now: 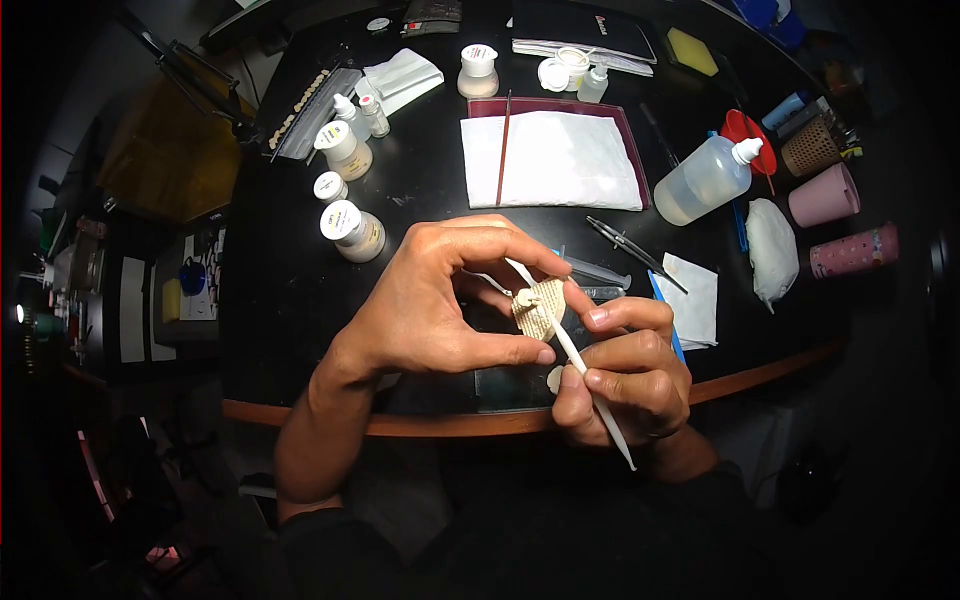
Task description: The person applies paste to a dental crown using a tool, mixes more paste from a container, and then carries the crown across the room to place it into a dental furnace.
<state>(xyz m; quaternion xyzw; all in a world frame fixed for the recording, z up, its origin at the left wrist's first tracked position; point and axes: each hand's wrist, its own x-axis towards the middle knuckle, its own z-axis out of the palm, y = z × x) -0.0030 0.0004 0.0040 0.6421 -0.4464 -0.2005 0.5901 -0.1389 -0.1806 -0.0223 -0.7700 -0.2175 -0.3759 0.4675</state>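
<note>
My left hand (pixel 430 295) grips a small beige piece with a ridged surface (pixel 545 300) between thumb and fingers, above the near part of the desk. Its exact kind cannot be made out. Held like a pen in my right hand (pixel 635 370) is a slim white stick-like tool (pixel 603 408). The tool's upper tip meets the face of the beige piece, and its other end points down toward me. A small pale bit (pixel 555 379) shows beside my right thumb. Just behind the hands lies a clear syringe (pixel 600 271), partly covered by my fingers.
White-lidded powder jars (pixel 352 232) stand at left. A brush (pixel 504 150) lies on a folded white towel (pixel 580 165). Black tweezers (pixel 635 252), a clear squeeze bottle (pixel 705 180), a white cloth (pixel 772 250) and a pink cup (pixel 825 195) are at right. A wooden edge (pixel 480 425) borders the desk.
</note>
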